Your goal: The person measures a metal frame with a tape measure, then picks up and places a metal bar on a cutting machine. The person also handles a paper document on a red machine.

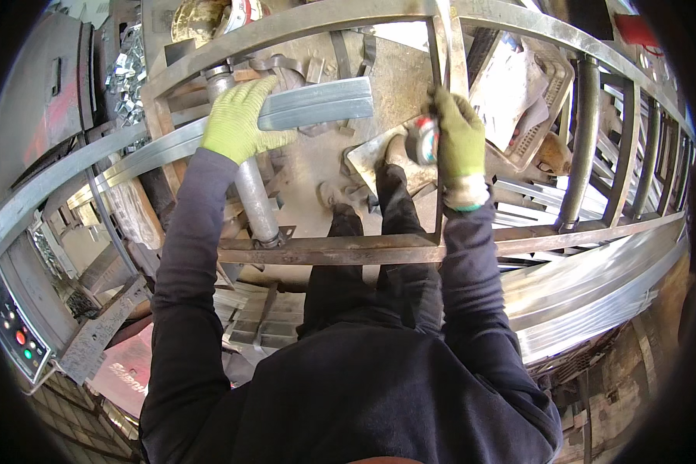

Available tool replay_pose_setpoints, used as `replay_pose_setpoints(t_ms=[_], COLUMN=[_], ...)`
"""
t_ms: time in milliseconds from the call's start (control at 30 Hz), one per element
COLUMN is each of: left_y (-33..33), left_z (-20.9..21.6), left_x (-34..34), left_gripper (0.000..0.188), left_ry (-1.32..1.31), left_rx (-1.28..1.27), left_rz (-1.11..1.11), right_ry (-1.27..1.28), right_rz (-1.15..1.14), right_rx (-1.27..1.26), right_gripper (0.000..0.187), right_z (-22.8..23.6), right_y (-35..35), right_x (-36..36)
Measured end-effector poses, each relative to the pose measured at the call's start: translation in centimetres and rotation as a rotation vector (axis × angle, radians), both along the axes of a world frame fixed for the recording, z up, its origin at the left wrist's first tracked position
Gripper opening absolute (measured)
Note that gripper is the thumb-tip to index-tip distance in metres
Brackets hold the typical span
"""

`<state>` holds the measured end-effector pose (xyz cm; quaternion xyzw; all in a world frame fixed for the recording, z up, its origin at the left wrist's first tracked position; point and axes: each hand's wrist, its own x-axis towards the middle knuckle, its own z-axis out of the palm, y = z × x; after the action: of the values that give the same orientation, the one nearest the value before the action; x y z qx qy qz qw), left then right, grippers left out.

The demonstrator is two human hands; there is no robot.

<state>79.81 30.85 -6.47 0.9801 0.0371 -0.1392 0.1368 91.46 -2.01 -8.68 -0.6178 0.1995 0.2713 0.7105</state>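
Note:
My left hand point(242, 122), in a yellow-green glove, is closed over a bundle of galvanised metal profiles point(317, 104). The profiles rest across a roller point(254, 197), and their cut ends point right. To the right, my right hand point(461, 133) is gloved and smeared by motion, its fingers curled beside a crossbar of the metal frame point(332, 249). Against its left side shows a blurred round red-and-white can-like thing point(426, 141), seemingly in its grip. The finger contact is partly hidden.
A control panel point(19, 332) with coloured buttons stands at the left. More rollers point(582, 139) line the frame rightward. Long shiny profiles point(595, 286) lie stacked at the lower right. A plastic crate point(553, 100) stands beyond the frame. Metal offcuts point(127, 73) are heaped at far left.

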Motion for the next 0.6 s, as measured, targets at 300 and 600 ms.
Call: replay_pose_setpoints(t_ms=[300,600], left_y=[-3.6,-18.0], left_z=[2.7,3.7], left_x=[-0.5,-1.6], left_gripper=[0.077,0.066], left_ry=[-0.299,0.250], left_rx=[-0.082,-1.535], left_rz=[0.034,0.594], right_ry=[-0.087,0.457], right_rz=[0.801,0.506], right_rx=[-0.395,0.038], right_gripper=[0.028,0.050], right_z=[8.5,14.6], right_y=[-17.1,-21.5], right_x=[-6.1,-13.7])
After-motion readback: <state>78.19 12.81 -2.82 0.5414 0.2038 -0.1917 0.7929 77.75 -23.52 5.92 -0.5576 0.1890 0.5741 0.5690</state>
